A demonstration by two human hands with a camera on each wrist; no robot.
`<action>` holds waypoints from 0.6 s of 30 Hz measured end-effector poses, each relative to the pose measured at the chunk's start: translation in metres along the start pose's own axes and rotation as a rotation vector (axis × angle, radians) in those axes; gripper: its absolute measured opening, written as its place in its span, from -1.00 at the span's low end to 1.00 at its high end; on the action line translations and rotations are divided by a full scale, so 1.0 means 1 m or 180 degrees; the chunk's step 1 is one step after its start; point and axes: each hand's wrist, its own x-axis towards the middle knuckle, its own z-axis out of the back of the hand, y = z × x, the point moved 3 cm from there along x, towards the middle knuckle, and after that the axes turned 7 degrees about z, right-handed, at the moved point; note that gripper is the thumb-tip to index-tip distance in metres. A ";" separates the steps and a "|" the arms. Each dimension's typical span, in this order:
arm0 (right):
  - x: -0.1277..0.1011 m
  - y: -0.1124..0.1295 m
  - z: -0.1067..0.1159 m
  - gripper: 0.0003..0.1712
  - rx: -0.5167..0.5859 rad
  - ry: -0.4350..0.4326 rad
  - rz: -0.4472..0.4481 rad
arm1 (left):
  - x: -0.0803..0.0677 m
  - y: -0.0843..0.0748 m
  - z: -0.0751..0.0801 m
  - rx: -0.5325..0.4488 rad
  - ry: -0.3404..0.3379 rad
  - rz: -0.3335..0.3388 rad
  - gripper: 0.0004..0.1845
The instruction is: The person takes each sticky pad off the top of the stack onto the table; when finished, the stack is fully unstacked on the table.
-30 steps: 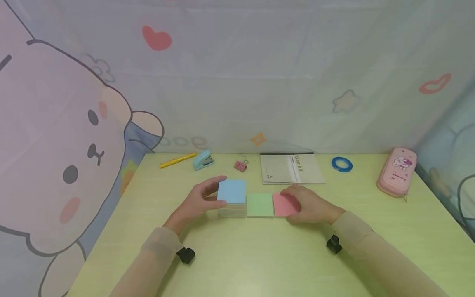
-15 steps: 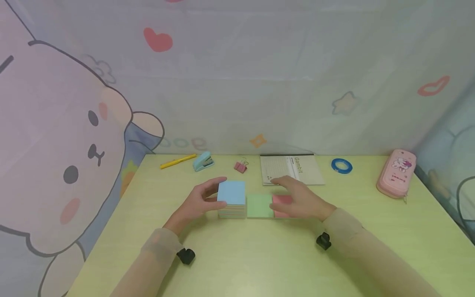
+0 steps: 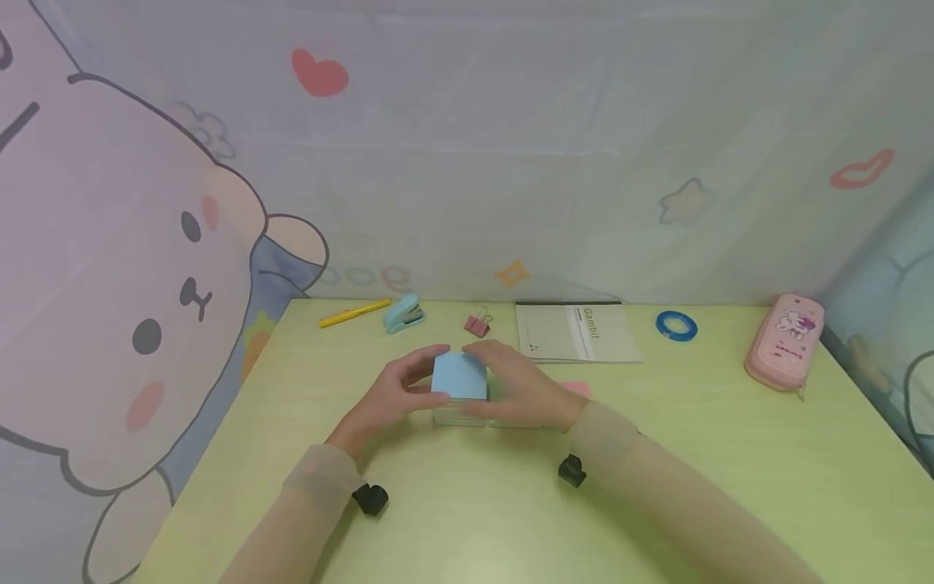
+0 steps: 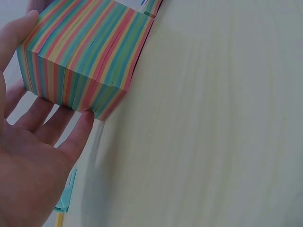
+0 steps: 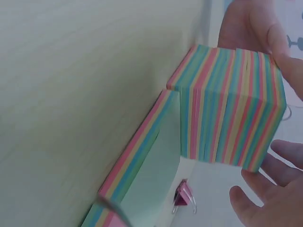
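**Two hands close in on a striped block of sticky notes**

A person's left hand (image 3: 387, 396) grips the thick cube of sticky notes with a blue top sheet and rainbow-striped sides (image 3: 458, 388), thumb on the far edge and fingers against the left face, at the middle of the pale yellow-green tabletop (image 3: 467, 519). The right hand (image 3: 516, 391) reaches across from the other side, its fingers loosely curved at the cube's far right corner; whether they touch or pinch the top sheet cannot be told. In the right wrist view, a thinner stack of notes with a green top sheet (image 5: 142, 170) lies flat just beside the cube (image 5: 232, 104), their sides touching. A sliver of a pink note pad (image 3: 576, 389) shows behind the right wrist. Along the back edge of the tabletop lie a yellow highlighter pen (image 3: 354, 313), a small light-blue stapler (image 3: 404, 314), a pink binder clip (image 3: 477, 324), a lined notepad (image 3: 576, 332), a blue ring of tape (image 3: 676, 326) and a pink pencil case with a cartoon print (image 3: 784, 341).
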 end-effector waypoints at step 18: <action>-0.007 -0.007 0.002 -0.13 -0.0299 -0.0148 -0.0181 | -0.002 0.007 0.002 -0.0001 0.0115 -0.0131 -0.12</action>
